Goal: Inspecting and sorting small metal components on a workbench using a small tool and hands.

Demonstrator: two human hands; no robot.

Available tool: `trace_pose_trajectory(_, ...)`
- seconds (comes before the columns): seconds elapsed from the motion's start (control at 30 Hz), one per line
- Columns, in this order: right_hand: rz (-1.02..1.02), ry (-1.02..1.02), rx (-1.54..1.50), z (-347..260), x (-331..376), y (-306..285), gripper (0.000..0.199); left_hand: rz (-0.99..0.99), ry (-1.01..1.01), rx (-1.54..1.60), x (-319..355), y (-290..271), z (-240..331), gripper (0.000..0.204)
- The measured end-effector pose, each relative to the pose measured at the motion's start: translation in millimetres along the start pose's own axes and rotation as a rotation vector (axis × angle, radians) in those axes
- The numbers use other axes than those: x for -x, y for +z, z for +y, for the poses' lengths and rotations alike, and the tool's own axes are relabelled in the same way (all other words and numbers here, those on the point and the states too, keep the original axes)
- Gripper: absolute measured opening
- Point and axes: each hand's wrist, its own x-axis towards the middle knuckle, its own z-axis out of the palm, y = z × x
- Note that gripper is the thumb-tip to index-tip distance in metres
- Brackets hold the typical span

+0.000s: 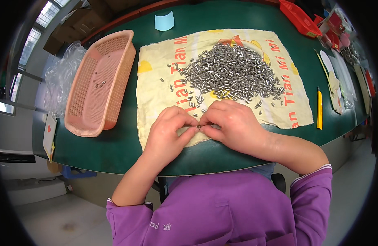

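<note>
My left hand [169,126] and my right hand [233,122] meet at the near edge of a printed yellow cloth [153,92]. Both are closed, thumb and forefinger pinched, around one tiny dark metal piece [199,127] held between the fingertips. The fingers hide most of it, so its shape cannot be made out. Just beyond the hands lies a large heap of small silvery, barrel-shaped metal pieces [234,71]. Several loose ones are scattered on the cloth at the heap's left and near sides.
A pink plastic basket [125,78] with a few metal pieces stands on the left, beside a clear plastic bag [62,82]. Right of the cloth lies a yellow cutter knife [319,110]. At the back are a blue paper note [164,21] and a red tray [300,20] on the green table [90,151].
</note>
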Motion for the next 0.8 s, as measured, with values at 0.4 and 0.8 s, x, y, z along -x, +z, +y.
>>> trace_pose_trajectory(0.4,-0.02,0.013,-0.081,0.6,5.1,-1.9,0.021,-0.078,-0.132,0.137,3.7,0.2,6.8,0.038)
trace_pose_trajectory(0.8,-0.022,-0.002,-0.081,2.4,7.2,0.2,0.017,-0.075,-0.121,0.105,3.8,5.5,7.2,0.055)
